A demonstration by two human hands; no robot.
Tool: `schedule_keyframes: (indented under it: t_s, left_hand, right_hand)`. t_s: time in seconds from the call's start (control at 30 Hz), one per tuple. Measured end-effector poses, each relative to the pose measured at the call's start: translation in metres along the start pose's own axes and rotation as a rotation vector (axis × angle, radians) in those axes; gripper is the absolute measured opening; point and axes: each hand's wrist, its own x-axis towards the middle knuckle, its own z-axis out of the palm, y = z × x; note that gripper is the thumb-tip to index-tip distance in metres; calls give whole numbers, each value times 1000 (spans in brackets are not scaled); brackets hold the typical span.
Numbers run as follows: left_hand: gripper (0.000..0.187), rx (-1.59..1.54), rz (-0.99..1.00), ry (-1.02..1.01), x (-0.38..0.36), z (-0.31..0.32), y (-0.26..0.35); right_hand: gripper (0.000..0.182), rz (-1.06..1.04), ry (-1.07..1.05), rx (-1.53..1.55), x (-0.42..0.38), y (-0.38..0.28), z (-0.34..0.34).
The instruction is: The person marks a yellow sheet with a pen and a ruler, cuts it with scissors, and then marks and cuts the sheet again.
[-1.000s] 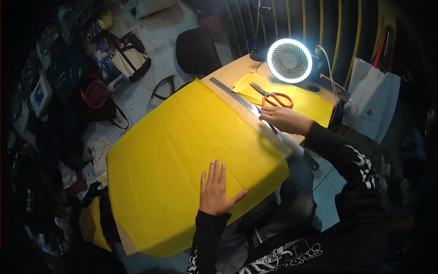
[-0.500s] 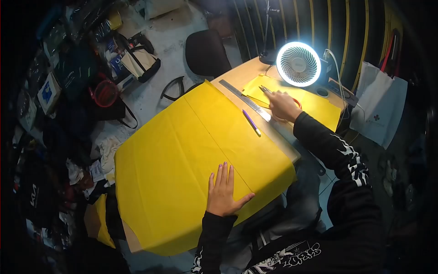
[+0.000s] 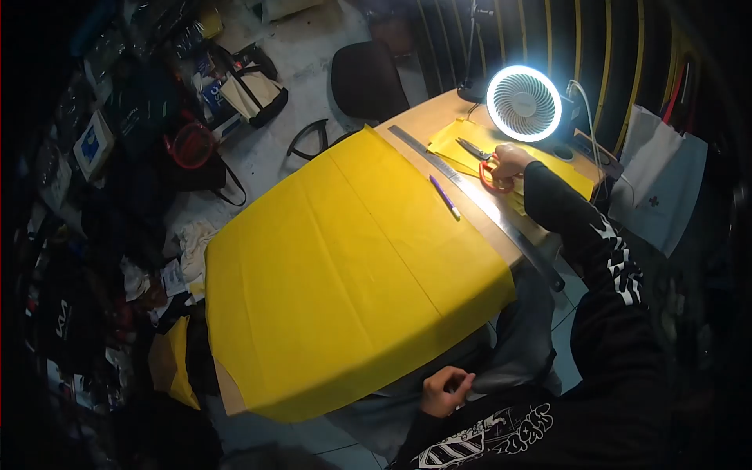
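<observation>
Yellow paper [image 3: 345,266], one big creased sheet, covers most of the table [image 3: 427,117] and hangs over its near edge. At the far corner the right hand [image 3: 511,160] has its fingers closed around the orange handles of the scissors [image 3: 487,163], blades pointing away toward the far edge, over a smaller yellow sheet [image 3: 462,141]. Just beyond sits a glowing ring lamp [image 3: 523,103]. A long metal ruler [image 3: 478,205] runs along the right edge of the big sheet, with a purple pen [image 3: 444,197] lying on the paper just beside it. The left hand [image 3: 445,390] is off the table, down at the lap, fingers curled in; whether they pinch anything I cannot tell. On the floor to the left stand open bags [image 3: 252,92], contents too dark to make out, and a white bag [image 3: 659,188] hangs at the right
</observation>
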Motion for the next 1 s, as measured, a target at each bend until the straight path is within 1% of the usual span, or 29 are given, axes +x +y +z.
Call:
schedule_keyframes:
  t_s: [0.03,0.07,0.13,0.17,0.23,0.27,0.3,0.33,0.37,0.4,0.43,0.47,0.5,0.57,0.6,0.63,0.67,0.7,0.73,0.77,0.8,0.87,0.93,1.0]
  left_hand:
    - [16,-177,-188,2,-10,12,-38]
    - [30,-496,-266,20,-17,23,-82]
    - [43,-1105,-406,176,-15,29,-108]
    - [47,-1200,-343,210,-13,27,-107]
    - [53,-1386,-205,285,-4,18,-103]
    - [54,-1361,-166,277,-5,14,-106]
    - [54,-1339,-125,268,-3,11,-110]
    - [54,-1318,-82,259,0,8,-113]
    - [53,-1304,-74,260,3,5,-111]
    - [52,-1291,-69,264,4,3,-107]
    - [51,-1278,-65,269,4,2,-102]
    - [50,-1266,-66,274,2,3,-99]
    - [49,-1250,-46,273,-1,6,-94]
    - [47,-1260,-30,265,-6,8,-78]
    - [46,-1285,-34,258,-8,10,-73]
    - [44,-1280,-38,247,-11,15,-78]
    - [42,-1272,-45,233,-14,20,-87]
    - [40,-1263,-54,215,-19,24,-92]
    - [38,-1208,-64,204,-20,24,-81]
    - [37,-1152,-70,192,-13,23,-57]
    - [35,-1094,-76,177,-7,22,-39]
    - [32,-1053,-130,244,-3,29,-27]
    - [31,-1050,-215,347,0,35,-21]
    - [28,-998,-244,366,7,35,-14]
  right_hand:
    - [46,-41,21,-42,-1,0,-2]
    - [46,-19,70,-18,-5,0,-1]
    - [46,30,169,31,-13,2,1]
    - [48,-20,223,45,-14,11,5]
    - [50,-12,344,113,-23,24,11]
    - [51,-6,404,147,-31,25,14]
    - [62,-9,390,189,-56,19,3]
    - [76,-67,513,292,-75,22,7]
    - [91,-119,552,447,-85,31,18]
    - [83,-84,487,559,-118,17,8]
    - [70,-13,442,563,-146,8,4]
    - [57,-10,428,640,-176,0,4]
    - [51,-48,369,682,-200,4,11]
    - [48,-120,274,816,-254,4,30]
    - [50,-199,194,981,-280,-2,41]
    - [60,-138,56,1045,-311,-20,35]
    - [71,-137,-5,944,-336,-17,46]
    - [76,-65,-106,1033,-361,-28,49]
    - [79,1,-251,1100,-383,-36,48]
    - [82,-11,-264,1101,-402,-34,63]
    - [81,109,-380,1220,-422,-41,65]
    - [78,100,-344,1280,-451,-48,81]
    - [72,117,-424,1229,-464,-52,78]
    - [67,119,-527,1123,-468,-50,82]
